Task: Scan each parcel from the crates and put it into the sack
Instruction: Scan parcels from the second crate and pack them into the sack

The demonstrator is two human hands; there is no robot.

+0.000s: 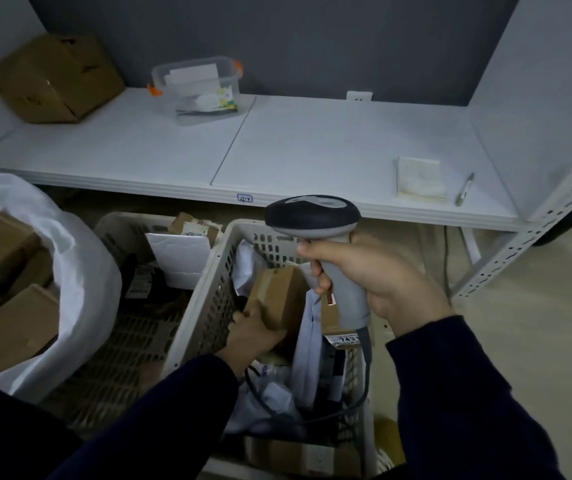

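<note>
Scanner (pixel 312 216) stands at the centre of the frame, dark head up and pointing left, with the right hand (pixel 374 278) wrapped round its grey handle. That grip is closed tight, forefinger at the front. A black cable (pixel 346 407) loops from the handle's foot down into the near crate (pixel 208 289), lower centre.

Inside that crate the left hand (pixel 253 336) holds a small brown box (pixel 279 296) by its lower end. Its grip is closed on the box, though dim light hides most of the fingers, and the box appears tilted among the white bags around it. A label (pixel 345 340) reading 743 shows just right of the box, below the scanner.

The far crate (pixel 118 226) sits just beside the near one, to its left, holding a white mailer (pixel 180 254) and a few dark packets. At the left edge the white sack (pixel 80 271) gapes open, with brown parcels (pixel 3 327) in it.

Across the upper half runs a white surface (pixel 277 143). It carries a carton (pixel 55 77) at upper left, a clear tub (pixel 197 88) with orange clips near it, and a pad (pixel 419 180) and a pen (pixel 464 188) at right.
</note>
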